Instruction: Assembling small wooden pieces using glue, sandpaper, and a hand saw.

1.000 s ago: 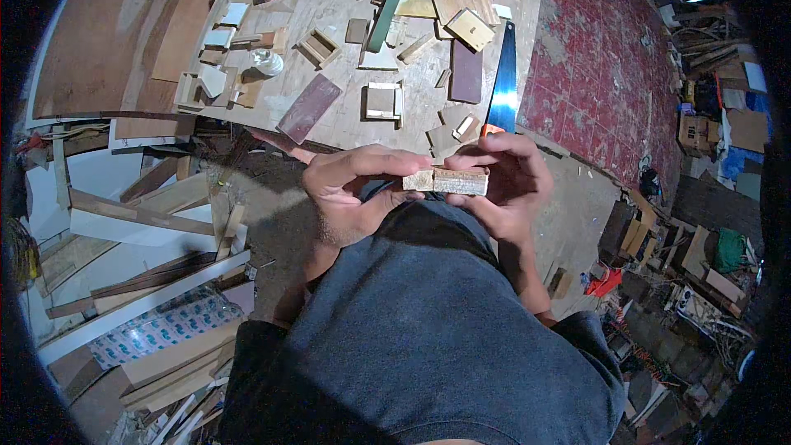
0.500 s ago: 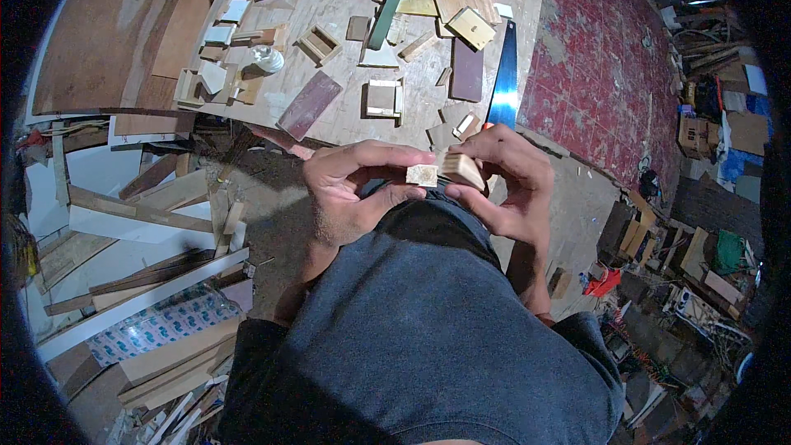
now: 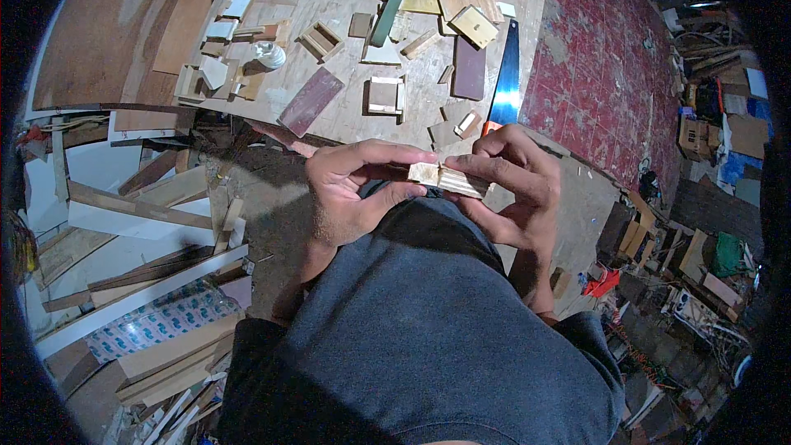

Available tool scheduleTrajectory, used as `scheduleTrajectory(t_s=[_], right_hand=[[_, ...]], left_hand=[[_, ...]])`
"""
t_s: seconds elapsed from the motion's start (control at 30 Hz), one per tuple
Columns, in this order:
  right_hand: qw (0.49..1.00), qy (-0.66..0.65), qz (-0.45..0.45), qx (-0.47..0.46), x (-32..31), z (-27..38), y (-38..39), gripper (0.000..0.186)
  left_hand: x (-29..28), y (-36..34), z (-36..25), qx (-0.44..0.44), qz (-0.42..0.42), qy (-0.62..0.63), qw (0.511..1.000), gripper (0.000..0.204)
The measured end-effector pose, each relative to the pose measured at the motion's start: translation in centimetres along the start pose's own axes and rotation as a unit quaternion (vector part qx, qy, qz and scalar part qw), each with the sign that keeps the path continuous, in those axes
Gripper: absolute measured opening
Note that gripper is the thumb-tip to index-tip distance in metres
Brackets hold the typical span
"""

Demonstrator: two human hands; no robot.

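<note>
Both hands meet at belly height: left hand (image 3: 350, 189) and right hand (image 3: 511, 189) pinch small pale wooden pieces (image 3: 446, 179) (edges joined, grain visible) between fingertips.

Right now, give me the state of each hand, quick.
Left hand: fingers closed on the small wooden pieces.
Right hand: fingers closed on the same small wooden pieces.
</note>
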State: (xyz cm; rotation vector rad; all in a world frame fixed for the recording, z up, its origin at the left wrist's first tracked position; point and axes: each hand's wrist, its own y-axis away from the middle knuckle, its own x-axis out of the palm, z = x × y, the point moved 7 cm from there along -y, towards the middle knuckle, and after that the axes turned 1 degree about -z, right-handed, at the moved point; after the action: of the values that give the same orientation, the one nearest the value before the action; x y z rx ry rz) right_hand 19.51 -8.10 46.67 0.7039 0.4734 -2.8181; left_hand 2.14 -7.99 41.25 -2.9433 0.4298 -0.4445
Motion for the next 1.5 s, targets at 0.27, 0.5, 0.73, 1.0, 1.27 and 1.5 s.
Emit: scheduleTrajectory(t_s=[0.27, 0.5, 0.73, 1.0, 1.27, 1.5], right_hand=[[0.999, 0.0, 0.031, 0.01, 0.2, 0.1, 0.3, 0.038], [0.999, -0.01, 0.031, -0.001, 0.2, 0.3, 0.2, 0.038], [0.999, -0.013, 0.032, -0.007, 0.3, 0.3, 0.2, 0.039], [1.0, 0.004, 0.02, -0.018, 0.4, 0.6, 0.2, 0.04], [0.999, 0.032, 0.0, -0.026, 1.3, 0.5, 0.2, 0.04], [0.992, 0.071, -0.072, -0.076, 2.4, -1.1, 0.4, 0.042]], left_hand=[[-0.2, -0.1, -0.5, 0.057, 0.01, -0.01, 0.998, 0.029], [-0.4, -0.1, -0.6, 0.069, 0.005, -0.035, 0.997, 0.028], [-0.5, 0.1, -1.0, 0.099, 0.001, -0.075, 0.992, 0.031], [-0.4, -0.2, -1.8, 0.102, 0.006, -0.11, 0.989, 0.03], [-1.2, 0.3, -0.2, 0.071, -0.065, -0.114, 0.989, 0.036], [-0.9, 0.1, 0.6, -0.003, -0.023, -0.169, 0.985, 0.045]])
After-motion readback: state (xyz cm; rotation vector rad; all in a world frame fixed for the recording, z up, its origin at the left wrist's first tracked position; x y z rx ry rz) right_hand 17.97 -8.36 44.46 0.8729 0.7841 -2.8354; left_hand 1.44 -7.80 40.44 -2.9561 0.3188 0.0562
